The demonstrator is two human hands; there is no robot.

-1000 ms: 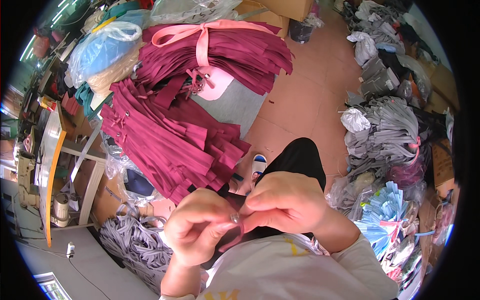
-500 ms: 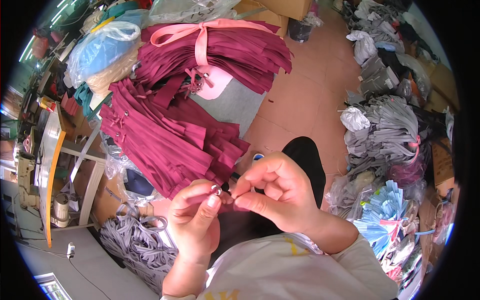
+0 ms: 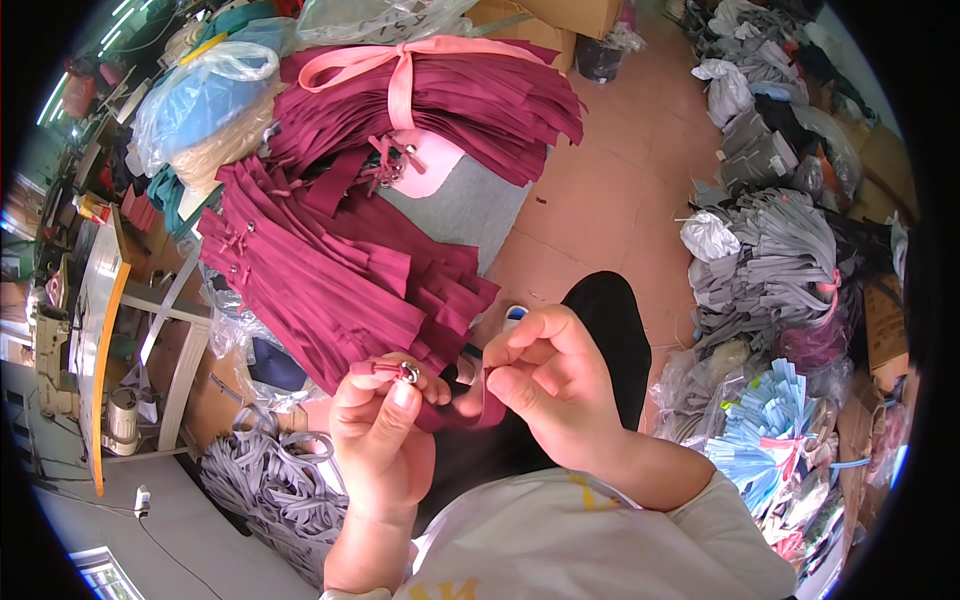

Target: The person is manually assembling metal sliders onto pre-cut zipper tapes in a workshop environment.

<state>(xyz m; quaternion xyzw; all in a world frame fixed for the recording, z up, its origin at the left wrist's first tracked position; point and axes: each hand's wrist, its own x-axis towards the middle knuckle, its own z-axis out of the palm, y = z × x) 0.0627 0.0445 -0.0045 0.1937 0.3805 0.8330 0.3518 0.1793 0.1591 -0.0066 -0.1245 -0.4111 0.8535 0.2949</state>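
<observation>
My left hand (image 3: pixel 378 440) pinches a small silvery metal ring (image 3: pixel 408 373) and a bit of maroon strap between thumb and fingers. From there the maroon strap (image 3: pixel 490 408) loops over to my right hand (image 3: pixel 560 390), whose thumb and forefinger grip it. Just beyond my hands lies a thick pile of maroon straps (image 3: pixel 330 280), with a few small metal fittings on its left side. Behind it rests another maroon bundle (image 3: pixel 480 100), tied with a pink ribbon (image 3: pixel 402 90). Small knotted pieces with metal fittings (image 3: pixel 395 165) sit between the two.
At the left stands a wooden-edged table (image 3: pixel 115 270); grey straps (image 3: pixel 275 490) are heaped below it. Grey bundles (image 3: pixel 770 250) and light blue strips (image 3: pixel 765 425) line the right side. Plastic bags (image 3: pixel 205 110), cardboard boxes (image 3: pixel 575 15) and a dark bin (image 3: pixel 600 62) stand farther off.
My hands have moved slightly apart, the right one rightward and the left one a little leftward. More of the maroon strap now shows between them, and the metal ring has shifted left.
</observation>
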